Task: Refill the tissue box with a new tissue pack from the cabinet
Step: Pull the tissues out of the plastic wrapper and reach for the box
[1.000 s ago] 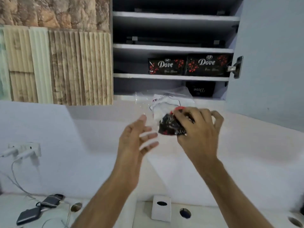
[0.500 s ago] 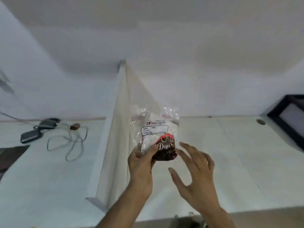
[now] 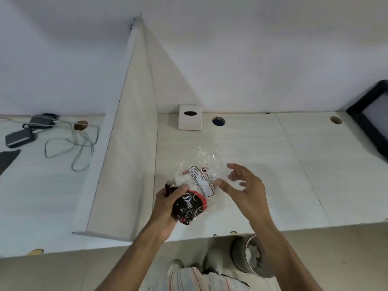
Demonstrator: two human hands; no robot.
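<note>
A tissue pack (image 3: 194, 189), clear plastic with a white label and a crumpled black-and-red end, is held low over the white desk (image 3: 262, 175). My left hand (image 3: 170, 204) grips its black-and-red end. To the pack's right, my right hand (image 3: 244, 183) has its fingers spread, and its fingertips touch the clear wrap. The white tissue box (image 3: 190, 120) with a dark oval slot stands at the back of the desk against the wall, well beyond the pack.
A white divider panel (image 3: 130, 143) rises left of the pack. Beyond it lie cables (image 3: 71, 143) and dark chargers (image 3: 20, 138). Round cable holes (image 3: 218, 121) pierce the desk's back edge. A black-framed object (image 3: 369, 122) sits far right. A metal bin (image 3: 251, 256) stands below.
The view dropped from the open cabinet to the desk. The pack passed from my right hand to my left and came down close to the desk. The tissue box is in view again.
</note>
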